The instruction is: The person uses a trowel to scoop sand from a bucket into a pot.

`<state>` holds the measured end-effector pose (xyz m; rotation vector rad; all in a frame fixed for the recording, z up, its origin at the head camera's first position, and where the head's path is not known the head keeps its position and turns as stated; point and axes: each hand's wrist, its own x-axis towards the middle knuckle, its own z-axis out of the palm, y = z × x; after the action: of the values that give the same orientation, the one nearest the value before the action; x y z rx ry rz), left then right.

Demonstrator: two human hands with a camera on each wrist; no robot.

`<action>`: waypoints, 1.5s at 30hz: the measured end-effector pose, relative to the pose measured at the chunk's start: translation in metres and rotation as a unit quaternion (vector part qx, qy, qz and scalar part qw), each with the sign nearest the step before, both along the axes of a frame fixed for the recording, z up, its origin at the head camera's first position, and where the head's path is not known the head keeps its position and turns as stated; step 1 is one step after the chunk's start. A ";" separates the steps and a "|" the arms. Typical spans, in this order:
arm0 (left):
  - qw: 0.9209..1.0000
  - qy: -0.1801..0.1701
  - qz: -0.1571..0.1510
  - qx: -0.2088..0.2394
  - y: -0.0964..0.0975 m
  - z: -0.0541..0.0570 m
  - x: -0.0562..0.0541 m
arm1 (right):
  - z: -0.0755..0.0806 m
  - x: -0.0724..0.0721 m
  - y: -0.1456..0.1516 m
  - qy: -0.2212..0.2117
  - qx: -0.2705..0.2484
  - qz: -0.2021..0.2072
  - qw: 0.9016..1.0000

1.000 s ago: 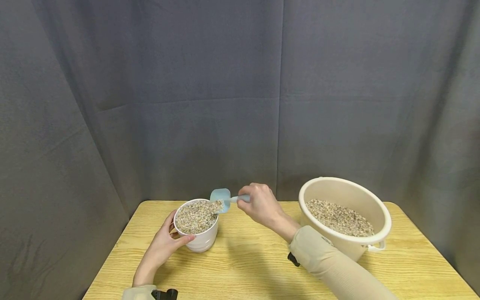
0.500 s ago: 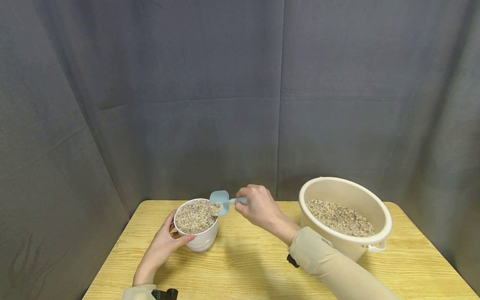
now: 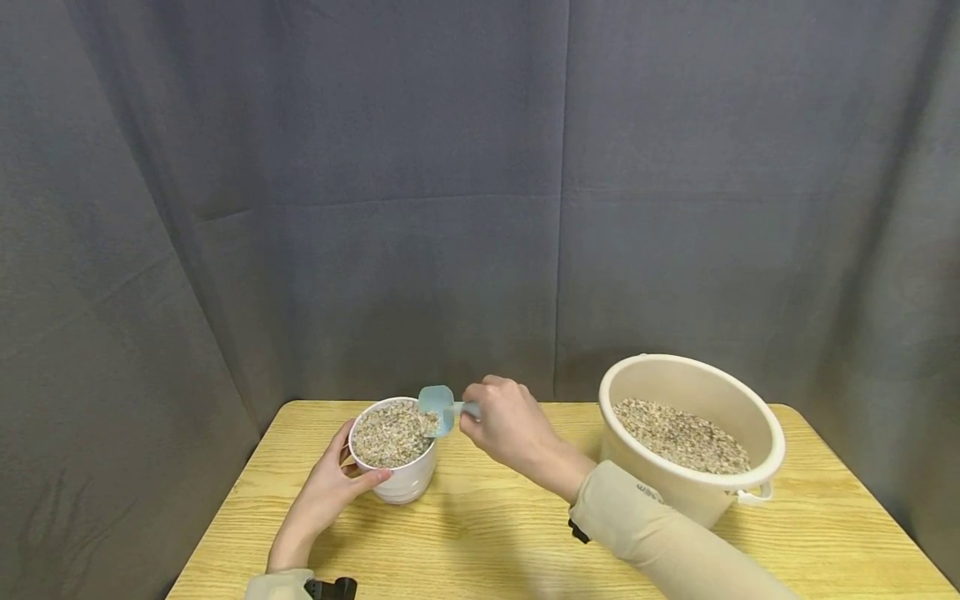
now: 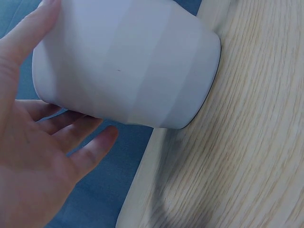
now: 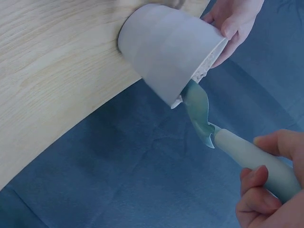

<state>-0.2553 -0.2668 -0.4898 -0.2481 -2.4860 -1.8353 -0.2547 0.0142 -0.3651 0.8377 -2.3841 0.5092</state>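
Observation:
A white pot (image 3: 408, 482) stands on the wooden table, filled close to its rim with coarse tan-and-grey gravel (image 3: 386, 435). My left hand (image 3: 321, 492) holds it from the left, the thumb at the rim and the fingers along the far side; the left wrist view shows the pot's ribbed wall (image 4: 128, 61) between them. In my right hand (image 3: 517, 427) is the handle of a light-blue hand trowel (image 5: 251, 159). Its tilted blade overlaps the pot's right rim, a little gravel lying on the blade's lower edge.
A large cream bucket (image 3: 705, 396) stands at the table's right, partly filled with the same gravel (image 3: 678, 435); a white handle hangs at its front side. Grey curtains (image 3: 420, 208) close off the back and sides. My right forearm passes in front of the bucket.
The trowel has moved slightly left and down over the pot's rim, and less gravel lies on its blade. My left hand and the pot have stayed in place.

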 end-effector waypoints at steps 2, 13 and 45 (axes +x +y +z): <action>1.000 0.000 0.000 0.001 0.000 0.000 0.000 | 0.000 0.002 -0.001 0.010 0.004 0.004 1.000; 1.000 0.000 0.002 -0.006 0.001 -0.001 0.000 | -0.002 0.009 -0.003 0.029 0.020 0.022 0.999; 1.000 0.005 0.004 -0.007 0.001 -0.001 0.002 | -0.008 0.007 0.002 0.128 0.092 0.163 0.974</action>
<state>-0.2530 -0.2663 -0.4912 -0.2471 -2.4911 -1.8094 -0.2480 0.0160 -0.3733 1.3080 -2.0881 0.2846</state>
